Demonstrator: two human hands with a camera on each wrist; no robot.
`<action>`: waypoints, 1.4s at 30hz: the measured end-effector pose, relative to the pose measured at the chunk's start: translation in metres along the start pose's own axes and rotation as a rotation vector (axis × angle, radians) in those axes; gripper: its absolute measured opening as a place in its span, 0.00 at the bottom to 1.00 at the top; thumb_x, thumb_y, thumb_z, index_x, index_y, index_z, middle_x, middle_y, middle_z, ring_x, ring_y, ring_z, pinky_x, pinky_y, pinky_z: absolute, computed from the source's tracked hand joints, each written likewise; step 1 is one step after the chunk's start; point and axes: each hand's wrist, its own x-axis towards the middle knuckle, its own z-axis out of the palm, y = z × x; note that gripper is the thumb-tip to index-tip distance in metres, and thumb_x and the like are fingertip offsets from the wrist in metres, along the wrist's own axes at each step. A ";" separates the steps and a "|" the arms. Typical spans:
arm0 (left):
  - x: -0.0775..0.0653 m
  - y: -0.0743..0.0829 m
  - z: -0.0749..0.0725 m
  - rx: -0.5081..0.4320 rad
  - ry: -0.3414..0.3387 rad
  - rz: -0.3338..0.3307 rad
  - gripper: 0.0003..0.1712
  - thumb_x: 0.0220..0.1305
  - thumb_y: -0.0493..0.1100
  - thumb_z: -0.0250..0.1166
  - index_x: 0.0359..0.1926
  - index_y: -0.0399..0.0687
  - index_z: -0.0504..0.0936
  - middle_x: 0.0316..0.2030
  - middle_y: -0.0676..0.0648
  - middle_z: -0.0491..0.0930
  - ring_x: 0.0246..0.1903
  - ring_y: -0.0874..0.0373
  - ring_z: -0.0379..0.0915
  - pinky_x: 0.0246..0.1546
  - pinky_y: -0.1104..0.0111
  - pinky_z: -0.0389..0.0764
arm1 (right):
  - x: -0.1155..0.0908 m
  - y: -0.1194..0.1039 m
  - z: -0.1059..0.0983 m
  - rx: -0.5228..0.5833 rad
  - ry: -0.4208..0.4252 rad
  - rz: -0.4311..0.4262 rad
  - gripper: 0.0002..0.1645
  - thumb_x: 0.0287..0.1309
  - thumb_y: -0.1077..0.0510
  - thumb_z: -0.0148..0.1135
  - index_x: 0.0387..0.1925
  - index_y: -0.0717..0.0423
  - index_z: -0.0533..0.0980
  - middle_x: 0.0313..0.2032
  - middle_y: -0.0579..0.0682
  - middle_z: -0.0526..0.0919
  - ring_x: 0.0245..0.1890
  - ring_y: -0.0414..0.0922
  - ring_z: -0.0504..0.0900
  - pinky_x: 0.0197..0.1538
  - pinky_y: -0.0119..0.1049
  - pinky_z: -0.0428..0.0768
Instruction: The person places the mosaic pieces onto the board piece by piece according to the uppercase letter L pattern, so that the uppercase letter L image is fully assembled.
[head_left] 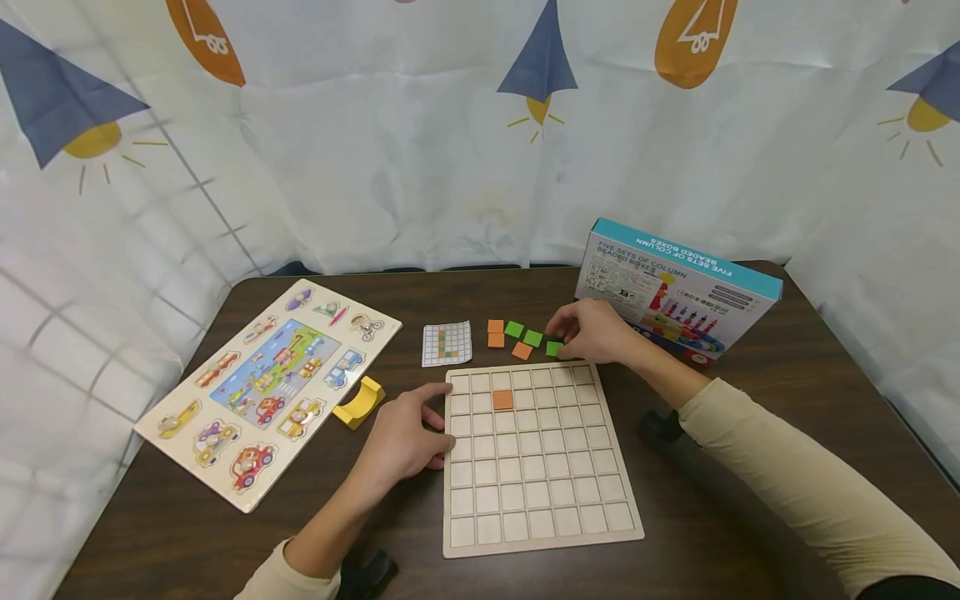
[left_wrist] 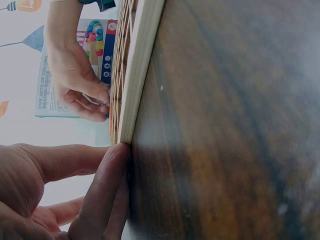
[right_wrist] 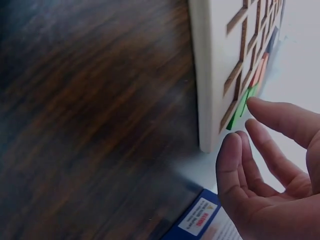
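Observation:
A pale wooden grid board (head_left: 531, 475) lies on the table, with one orange square tile (head_left: 502, 401) in a cell near its top. My left hand (head_left: 405, 437) rests along the board's left edge; in the left wrist view its fingertips (left_wrist: 117, 152) press the side of the board. Beyond the top edge, my right hand (head_left: 592, 330) hovers over the rightmost green tile (head_left: 554, 348), thumb and fingers apart. Beside it lie two more green tiles (head_left: 532, 338) and several orange tiles (head_left: 496, 340). A small printed pattern card (head_left: 430, 346) lies left of these tiles.
A picture puzzle board (head_left: 262, 467) with vehicle pieces lies at the left, a yellow curved block (head_left: 360, 404) beside it. Behind my right hand stands a bead toy box (head_left: 622, 258). A white patterned curtain (head_left: 420, 167) hangs behind the table.

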 end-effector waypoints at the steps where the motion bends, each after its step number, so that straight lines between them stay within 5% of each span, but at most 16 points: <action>1: 0.000 0.000 0.000 -0.001 -0.001 0.000 0.42 0.53 0.30 0.76 0.70 0.47 0.76 0.33 0.44 0.80 0.16 0.57 0.80 0.18 0.68 0.85 | 0.000 0.001 0.001 0.000 -0.003 0.002 0.16 0.54 0.64 0.74 0.47 0.59 0.86 0.40 0.55 0.88 0.39 0.48 0.86 0.44 0.43 0.86; 42: 0.001 -0.001 0.000 -0.006 0.000 -0.007 0.42 0.53 0.30 0.77 0.70 0.48 0.76 0.33 0.44 0.80 0.16 0.57 0.80 0.19 0.68 0.86 | -0.001 0.002 0.003 0.006 0.037 0.043 0.15 0.55 0.67 0.71 0.46 0.58 0.89 0.40 0.54 0.90 0.40 0.47 0.86 0.45 0.42 0.86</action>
